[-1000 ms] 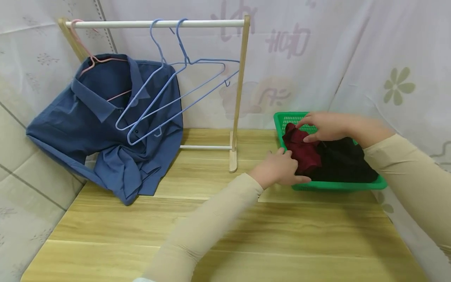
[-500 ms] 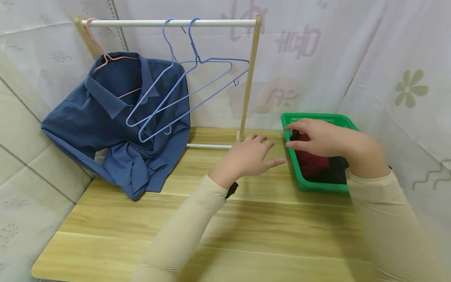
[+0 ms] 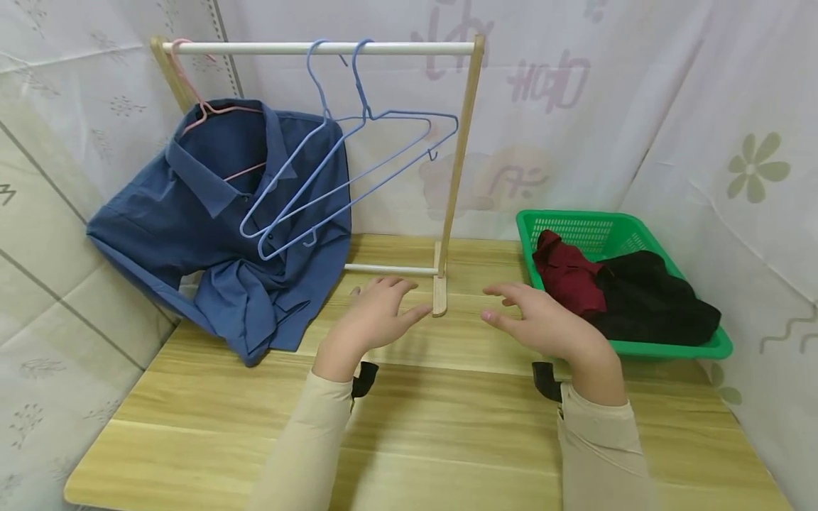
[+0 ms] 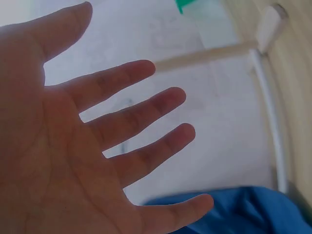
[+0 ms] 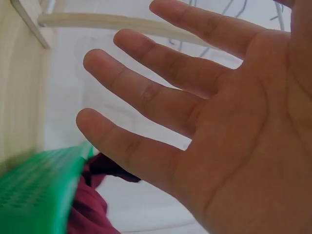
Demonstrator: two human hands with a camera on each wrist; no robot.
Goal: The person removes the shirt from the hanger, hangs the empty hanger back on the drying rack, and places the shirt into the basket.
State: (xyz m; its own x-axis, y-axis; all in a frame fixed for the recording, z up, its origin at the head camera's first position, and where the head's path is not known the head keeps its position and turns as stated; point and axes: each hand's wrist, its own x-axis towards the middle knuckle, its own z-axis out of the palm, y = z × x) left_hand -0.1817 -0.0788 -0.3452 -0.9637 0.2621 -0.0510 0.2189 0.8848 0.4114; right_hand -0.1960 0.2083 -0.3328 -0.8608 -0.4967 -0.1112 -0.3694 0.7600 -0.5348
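Observation:
My left hand [image 3: 373, 319] hovers above the table in front of the rack, its fingers spread and nothing in them, as the left wrist view also shows. Opposite it, my right hand [image 3: 543, 323] is held over the table just left of the green basket [image 3: 639, 349], fingers apart and holding nothing. A dark red garment [image 3: 569, 277] and a black garment [image 3: 658, 301] lie crumpled in that basket. A blue collared shirt [image 3: 211, 213] hangs from a pink hanger [image 3: 192, 89] at the rack's left end. Two blue hangers [image 3: 358, 117] hang beside it without clothes.
The rack has a white rail [image 3: 268, 48] and wooden uprights; its right foot [image 3: 439, 294] stands on the wooden table [image 3: 447, 440]. Patterned white cloth [image 3: 575, 142] covers the walls behind and to the right. The shirt's lower part rests on the table.
Both hands have drawn back from the basket, moving left and toward me. The right hand has come out of the basket, leaving both garments there. The head view has shifted slightly.

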